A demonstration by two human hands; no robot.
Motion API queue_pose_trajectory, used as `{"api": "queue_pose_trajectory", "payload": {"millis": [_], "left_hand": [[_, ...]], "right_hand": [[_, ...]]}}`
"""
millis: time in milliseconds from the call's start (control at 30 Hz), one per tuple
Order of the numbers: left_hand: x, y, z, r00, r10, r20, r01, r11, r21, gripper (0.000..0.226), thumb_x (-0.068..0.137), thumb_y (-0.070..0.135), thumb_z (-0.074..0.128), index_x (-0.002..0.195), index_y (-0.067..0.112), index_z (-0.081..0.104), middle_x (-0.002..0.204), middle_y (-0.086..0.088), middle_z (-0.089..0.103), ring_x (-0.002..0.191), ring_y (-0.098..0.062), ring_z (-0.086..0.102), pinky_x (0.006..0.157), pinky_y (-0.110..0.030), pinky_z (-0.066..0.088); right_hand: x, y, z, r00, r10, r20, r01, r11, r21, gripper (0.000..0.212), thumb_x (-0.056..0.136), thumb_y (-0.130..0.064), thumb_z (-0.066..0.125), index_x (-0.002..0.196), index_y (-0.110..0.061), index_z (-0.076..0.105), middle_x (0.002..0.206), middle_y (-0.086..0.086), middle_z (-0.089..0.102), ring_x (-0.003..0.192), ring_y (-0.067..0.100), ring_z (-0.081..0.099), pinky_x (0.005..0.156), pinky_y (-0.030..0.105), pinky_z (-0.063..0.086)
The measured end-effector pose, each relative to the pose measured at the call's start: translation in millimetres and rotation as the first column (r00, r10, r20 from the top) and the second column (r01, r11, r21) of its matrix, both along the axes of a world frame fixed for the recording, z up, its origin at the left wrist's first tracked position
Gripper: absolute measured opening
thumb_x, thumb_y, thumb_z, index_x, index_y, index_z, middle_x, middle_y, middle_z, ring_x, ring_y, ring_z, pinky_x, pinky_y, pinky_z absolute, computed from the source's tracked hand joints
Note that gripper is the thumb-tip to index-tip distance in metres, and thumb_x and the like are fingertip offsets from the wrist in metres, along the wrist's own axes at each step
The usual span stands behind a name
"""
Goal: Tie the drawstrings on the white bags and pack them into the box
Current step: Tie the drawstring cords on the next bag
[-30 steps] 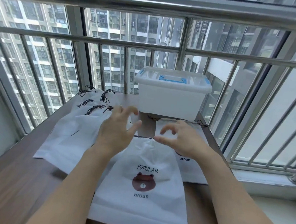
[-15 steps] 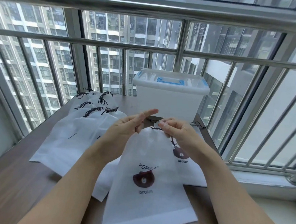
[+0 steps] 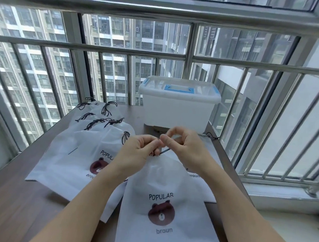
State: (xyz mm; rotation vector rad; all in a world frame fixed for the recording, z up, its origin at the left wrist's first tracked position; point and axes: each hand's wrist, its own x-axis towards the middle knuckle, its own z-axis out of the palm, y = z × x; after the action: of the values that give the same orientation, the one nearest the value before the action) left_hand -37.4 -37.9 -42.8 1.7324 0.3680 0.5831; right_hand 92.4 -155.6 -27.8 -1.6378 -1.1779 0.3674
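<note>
A person's left hand (image 3: 140, 150) and right hand (image 3: 186, 147) pinch the thin black drawstring (image 3: 165, 151) at the gathered mouth of a white nonwoven bag (image 3: 167, 209) printed with "POPULAR", a brown bear face and "broun", lying on the wooden table (image 3: 11, 194) in front of the storage box (image 3: 178, 104). The translucent white plastic box, lid with blue handle closed, hides its contents. Left of it lies a pile of matching bags (image 3: 85, 149), black cords bunched at their tops.
</note>
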Motion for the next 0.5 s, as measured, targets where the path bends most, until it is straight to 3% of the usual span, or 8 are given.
{"api": "queue_pose_trajectory", "payload": {"millis": [67,133,233,333,433,500], "left_hand": [[-0.5,-3.2,0.8,1.0,-0.011,-0.002,0.011,1.0,0.003,0.032,0.102,0.018,0.054,0.09,-0.008,0.069,0.062,0.005,0.055,0.065,-0.009,0.049,0.068,-0.018,0.041],[-1.6,-5.1,0.7,0.999,-0.035,0.001,0.035,0.998,-0.052,0.033,0.102,0.019,0.053,0.086,-0.002,0.073,0.06,0.006,0.052,0.062,-0.007,0.047,0.066,-0.014,0.04],[-0.6,-3.0,-3.1,0.999,-0.026,-0.022,0.027,0.999,0.02,0.035,0.102,0.019,0.053,0.086,-0.008,0.07,0.057,0.009,0.051,0.06,-0.008,0.045,0.064,-0.019,0.038],[-0.4,-3.4,-8.1,0.998,-0.03,-0.062,0.039,0.988,0.148,0.042,0.103,0.026,0.052,0.079,-0.007,0.063,0.061,0.005,0.05,0.064,-0.015,0.041,0.068,-0.03,0.034],[0.8,-2.7,-6.8,0.998,-0.055,-0.03,0.057,0.995,0.083,0.037,0.103,0.026,0.052,0.083,-0.001,0.069,0.068,-0.002,0.051,0.071,-0.02,0.043,0.076,-0.035,0.035],[2.6,-4.3,-3.1,0.998,-0.064,0.023,0.064,0.998,0.004,0.029,0.102,0.022,0.054,0.091,0.01,0.077,0.071,-0.003,0.052,0.077,-0.021,0.046,0.08,-0.033,0.039]], "right_hand": [[0.9,-3.3,1.0,0.997,0.02,0.072,-0.021,1.0,0.017,0.014,0.091,-0.024,0.074,0.104,-0.024,0.069,0.05,-0.009,0.036,0.045,0.007,0.029,0.048,0.019,0.029],[0.5,-6.1,0.7,0.984,0.078,0.16,-0.081,0.997,0.012,0.024,0.089,-0.013,0.073,0.107,-0.028,0.075,0.051,-0.012,0.035,0.05,0.008,0.028,0.051,0.021,0.029],[2.3,-7.4,-1.0,0.967,0.082,0.241,-0.085,0.996,0.004,0.021,0.087,-0.012,0.076,0.1,-0.028,0.08,0.054,-0.012,0.053,0.05,0.008,0.029,0.05,0.02,0.029],[5.7,-7.1,-3.0,0.963,0.032,0.266,-0.041,0.999,0.028,0.009,0.084,-0.013,0.081,0.087,-0.021,0.082,0.048,-0.018,0.05,0.045,0.009,0.031,0.048,0.018,0.028],[4.6,-4.7,-2.3,0.99,-0.023,0.141,0.014,0.998,0.068,0.009,0.087,-0.014,0.078,0.079,-0.017,0.077,0.049,-0.008,0.053,0.043,0.017,0.035,0.046,0.026,0.033],[1.3,0.8,-1.3,0.99,-0.064,-0.123,0.071,0.996,0.057,0.016,0.096,-0.012,0.067,0.08,-0.012,0.067,0.052,0.001,0.05,0.04,0.015,0.036,0.042,0.022,0.034]]}}
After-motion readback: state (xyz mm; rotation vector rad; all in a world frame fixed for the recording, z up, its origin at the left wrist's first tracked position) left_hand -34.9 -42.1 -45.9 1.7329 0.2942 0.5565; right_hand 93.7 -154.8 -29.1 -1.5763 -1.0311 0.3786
